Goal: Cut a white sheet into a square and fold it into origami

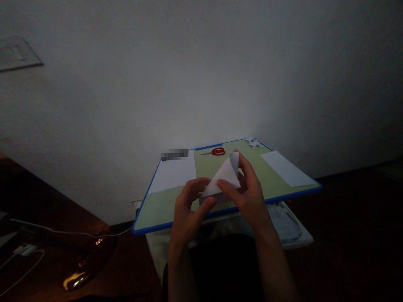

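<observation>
Between my hands, above the near part of the table, is a partly folded sheet of white paper (224, 175). One corner is bent over into a triangular flap, and its top tip curls. My left hand (190, 205) pinches the paper's lower left corner between thumb and fingers. On the other side, my right hand (248, 193) grips the right part, its thumb pressed on the front of the flap and its fingers behind. The fingers behind the paper are partly hidden.
Red-handled scissors (217, 152) lie at the table's back. White sheets lie at left (176, 172) and right (285, 167). Small folded paper pieces (253, 142) sit at the far right corner. The green table top (157, 212) has a blue rim and stands against a wall (201, 75).
</observation>
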`<state>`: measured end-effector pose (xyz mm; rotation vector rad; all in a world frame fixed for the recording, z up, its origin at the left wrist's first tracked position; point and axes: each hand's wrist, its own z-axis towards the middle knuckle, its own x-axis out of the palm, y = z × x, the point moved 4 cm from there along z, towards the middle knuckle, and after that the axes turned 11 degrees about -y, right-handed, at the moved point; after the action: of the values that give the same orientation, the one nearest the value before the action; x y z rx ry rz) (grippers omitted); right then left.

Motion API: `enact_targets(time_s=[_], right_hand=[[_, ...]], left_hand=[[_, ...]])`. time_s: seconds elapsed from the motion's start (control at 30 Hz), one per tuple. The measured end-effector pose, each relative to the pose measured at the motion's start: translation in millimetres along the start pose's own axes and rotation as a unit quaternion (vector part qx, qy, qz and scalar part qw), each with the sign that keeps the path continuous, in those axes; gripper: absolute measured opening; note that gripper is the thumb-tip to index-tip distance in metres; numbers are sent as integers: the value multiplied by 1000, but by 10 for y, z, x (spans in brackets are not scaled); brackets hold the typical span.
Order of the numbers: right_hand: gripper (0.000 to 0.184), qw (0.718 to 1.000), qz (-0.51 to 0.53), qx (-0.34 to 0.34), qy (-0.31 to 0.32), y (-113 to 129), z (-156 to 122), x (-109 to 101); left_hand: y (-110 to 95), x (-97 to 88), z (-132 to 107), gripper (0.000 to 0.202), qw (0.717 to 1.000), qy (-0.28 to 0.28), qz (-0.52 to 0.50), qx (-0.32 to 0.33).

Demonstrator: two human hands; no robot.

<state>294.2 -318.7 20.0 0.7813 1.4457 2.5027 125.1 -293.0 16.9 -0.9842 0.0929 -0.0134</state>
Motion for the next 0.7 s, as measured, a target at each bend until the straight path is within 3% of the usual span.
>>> enact_targets(time_s=[0.13,0.2,0.3,0.33,0.53,0.7], right_hand=[[83,999,17,-30,13,2,-39,43],[61,998,18,-48,21,10,-35,56],[11,994,-45,-96,35,44,-8,53],[5,991,-66,-109,36,54,2,43],[6,987,-94,-114,59,21,43,-12],[8,988,-89,-94,81,-13,76,-23]], left_hand=[[7,54,21,30,1000,-15,4,-24],[16,56,32,26,999,-24,-2,-25],[39,30,42,24,999,-45,-8,-24],[44,23,45,24,998,-50,-10,-22],[49,18,54,28,997,-75,-22,-17],[26,35,41,45,995,-52,-79,-39]])
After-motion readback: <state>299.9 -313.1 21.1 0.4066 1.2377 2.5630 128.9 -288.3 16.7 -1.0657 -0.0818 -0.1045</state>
